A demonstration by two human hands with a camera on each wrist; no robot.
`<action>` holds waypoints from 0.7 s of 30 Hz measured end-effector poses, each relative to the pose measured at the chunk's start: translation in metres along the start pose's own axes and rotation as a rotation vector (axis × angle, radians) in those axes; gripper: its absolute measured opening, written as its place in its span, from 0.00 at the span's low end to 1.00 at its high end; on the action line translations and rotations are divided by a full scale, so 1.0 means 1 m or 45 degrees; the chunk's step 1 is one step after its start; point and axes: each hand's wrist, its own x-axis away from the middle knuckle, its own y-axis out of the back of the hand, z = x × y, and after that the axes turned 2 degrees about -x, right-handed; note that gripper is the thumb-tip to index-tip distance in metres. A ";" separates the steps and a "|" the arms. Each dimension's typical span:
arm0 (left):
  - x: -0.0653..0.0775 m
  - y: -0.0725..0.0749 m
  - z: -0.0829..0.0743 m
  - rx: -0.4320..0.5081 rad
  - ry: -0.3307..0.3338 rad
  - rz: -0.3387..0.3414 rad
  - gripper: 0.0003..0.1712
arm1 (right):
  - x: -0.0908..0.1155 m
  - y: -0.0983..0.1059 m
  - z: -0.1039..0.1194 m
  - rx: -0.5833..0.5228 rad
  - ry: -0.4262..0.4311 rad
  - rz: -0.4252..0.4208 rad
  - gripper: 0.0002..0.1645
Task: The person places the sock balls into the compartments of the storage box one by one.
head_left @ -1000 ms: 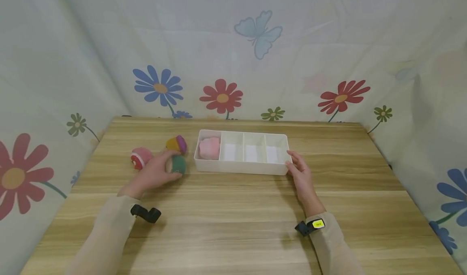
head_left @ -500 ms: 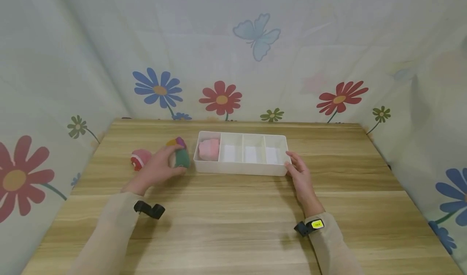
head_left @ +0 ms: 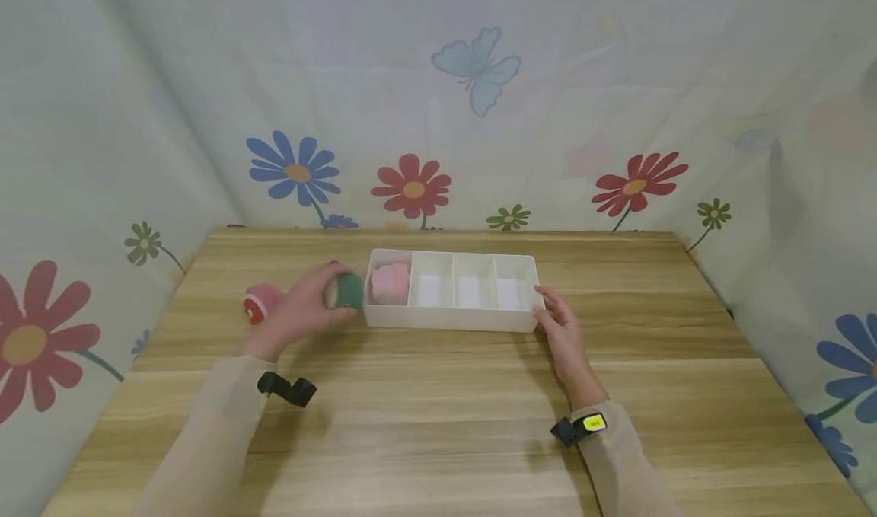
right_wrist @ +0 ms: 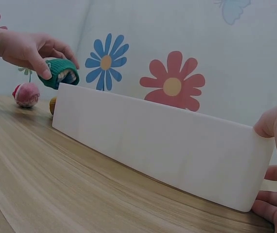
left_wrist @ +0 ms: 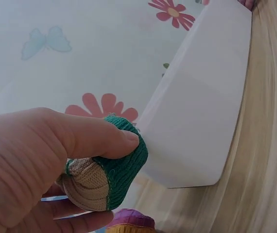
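My left hand (head_left: 304, 304) pinches a rolled-up green and beige sock (head_left: 350, 292) between thumb and fingers, lifted beside the left end of a white divided box (head_left: 448, 318). From the right wrist view, the green sock (right_wrist: 60, 73) is up at the box's top left corner. In the leftmost compartment lies a pink rolled sock (head_left: 390, 284); the other compartments show bare bottoms. My right hand (head_left: 565, 334) grips the box's right end, its thumb at the front corner. A purple and mustard rolled sock (left_wrist: 130, 221) lies below the left hand, mostly hidden in the head view.
Left of the left hand, a pink and red rolled sock (head_left: 262, 302) rests on the wooden table (head_left: 425, 418). A flower-printed curtain (head_left: 548, 121) rises behind the table's far edge and along both sides.
My left hand has raised the green and beige sock off the table and carried it right, towards the box. The right hand keeps its place at the box's right end.
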 end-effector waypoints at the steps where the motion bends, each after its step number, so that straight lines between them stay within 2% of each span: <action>1: 0.000 0.001 -0.002 -0.007 0.002 -0.001 0.36 | 0.000 0.000 0.000 0.000 -0.002 0.001 0.24; 9: -0.003 0.003 -0.005 -0.038 -0.019 -0.048 0.36 | -0.001 0.000 0.000 -0.005 0.009 -0.005 0.24; 14: -0.005 0.004 -0.009 -0.005 -0.046 -0.066 0.36 | -0.002 0.000 -0.002 -0.002 0.022 0.001 0.24; 21: -0.019 -0.004 -0.025 0.013 -0.155 -0.096 0.37 | -0.001 0.000 -0.002 -0.007 0.033 -0.005 0.25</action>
